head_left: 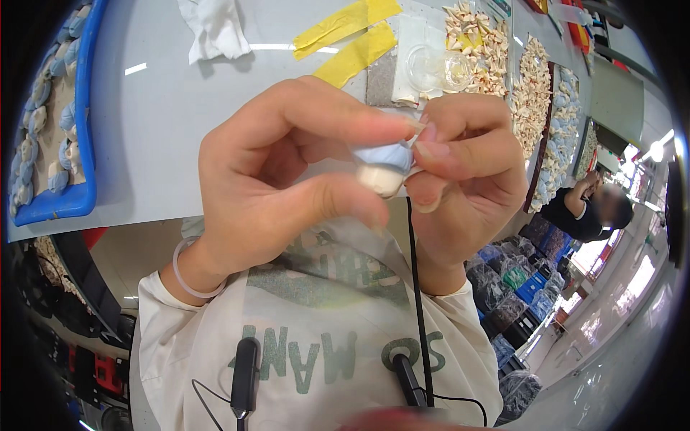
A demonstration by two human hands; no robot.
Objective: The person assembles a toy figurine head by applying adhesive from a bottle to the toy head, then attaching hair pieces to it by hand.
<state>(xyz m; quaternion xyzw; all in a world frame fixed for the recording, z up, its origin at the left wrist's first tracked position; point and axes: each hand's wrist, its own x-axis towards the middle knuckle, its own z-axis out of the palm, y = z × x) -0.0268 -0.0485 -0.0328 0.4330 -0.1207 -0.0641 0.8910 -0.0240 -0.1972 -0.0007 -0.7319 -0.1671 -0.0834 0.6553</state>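
Note:
A small rounded figurine part [384, 167], light blue on top and cream below, is held up over the near edge of the table. My left hand [280, 154] grips it between thumb and forefinger from the left. Against its right side, my right hand [467, 154] is closed in a pinch, with thumb and fingertips at the blue part. Whatever is between those right fingertips is too small and covered to make out. Just beyond the hands lie a grey pad [382, 80] and a clear round dish [458, 72].
On the left, a blue tray [88, 136] holds several blue-and-cream parts. Piles of small cream pointed pieces [530, 93] lie at the right, beside more blue parts [563, 122]. Yellow tape strips [356, 54] and a white cloth [214, 32] are farther back. Another person [586, 208] sits far right.

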